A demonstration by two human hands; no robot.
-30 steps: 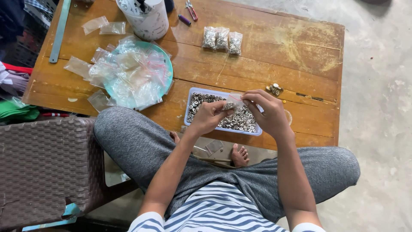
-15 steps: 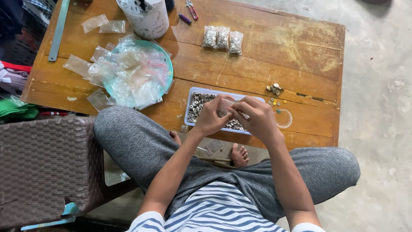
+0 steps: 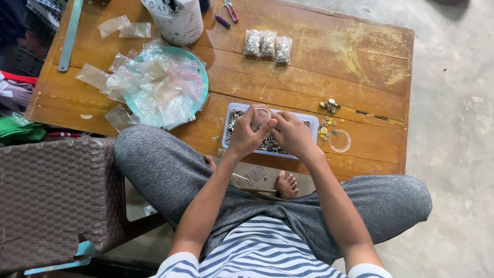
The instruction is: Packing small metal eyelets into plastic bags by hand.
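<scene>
Both my hands meet over a shallow pale tray (image 3: 230,114) filled with small metal parts on the wooden table (image 3: 329,56). My left hand (image 3: 247,136) and my right hand (image 3: 293,135) together pinch a small clear plastic bag (image 3: 260,115), held open at its mouth just above the tray. The fingers hide most of the bag and the tray's middle.
A teal plate (image 3: 201,77) piled with empty clear bags lies left of the tray. Three filled bags (image 3: 266,44) sit at the back, a white bucket (image 3: 177,21) beside them. Loose brass bits (image 3: 328,123) and a clear lid (image 3: 340,140) lie right. A brown woven chair (image 3: 51,195) stands left.
My right hand has moved left from the tray's right end to join my left hand. Both now hold the small bag closer to the tray's middle.
</scene>
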